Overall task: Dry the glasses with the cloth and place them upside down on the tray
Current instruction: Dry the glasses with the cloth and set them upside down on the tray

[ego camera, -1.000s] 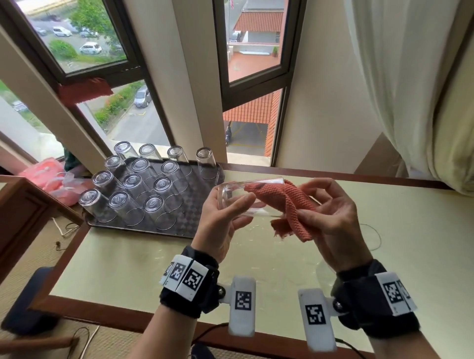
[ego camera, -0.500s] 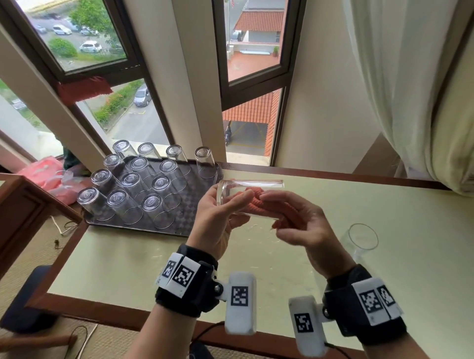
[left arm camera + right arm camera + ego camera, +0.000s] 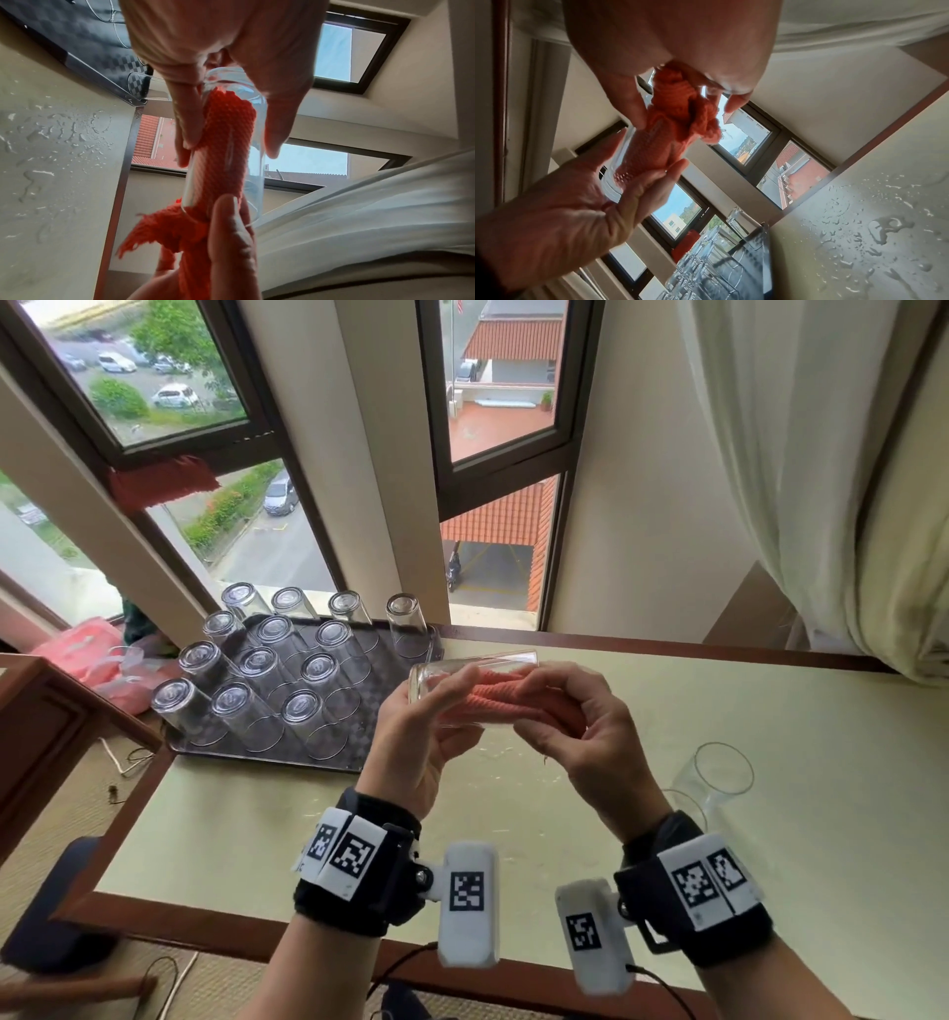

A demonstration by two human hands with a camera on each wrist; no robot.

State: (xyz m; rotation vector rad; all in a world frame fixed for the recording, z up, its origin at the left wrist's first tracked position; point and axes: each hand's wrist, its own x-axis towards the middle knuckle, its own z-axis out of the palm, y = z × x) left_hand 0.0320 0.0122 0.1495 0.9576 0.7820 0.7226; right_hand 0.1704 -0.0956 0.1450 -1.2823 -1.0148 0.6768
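A clear glass [image 3: 475, 671] [image 3: 253, 142] lies on its side in the air above the table, and my left hand [image 3: 429, 726] [image 3: 226, 113] grips it round the base end. An orange knitted cloth [image 3: 506, 698] [image 3: 226, 142] [image 3: 670, 125] is stuffed into the glass, with its tail hanging out of the mouth. My right hand [image 3: 570, 726] [image 3: 680, 95] pinches that tail at the mouth. A dark checkered tray [image 3: 390, 680] [image 3: 102, 52] at the back left carries several glasses [image 3: 303, 670] standing upside down. Another glass [image 3: 716, 778] stands upright at the right.
Water drops [image 3: 59, 132] [image 3: 885, 223] lie on the pale tabletop [image 3: 308, 814]. Windows and a white curtain [image 3: 821, 480] stand behind the table. A wooden cabinet [image 3: 36, 721] and pink bags [image 3: 97, 654] are at the left, beyond the table edge.
The cloth, outside the glass mouth a second ago, has been pushed deep into the glass by my right hand. The upright glass at the right has come into sight.
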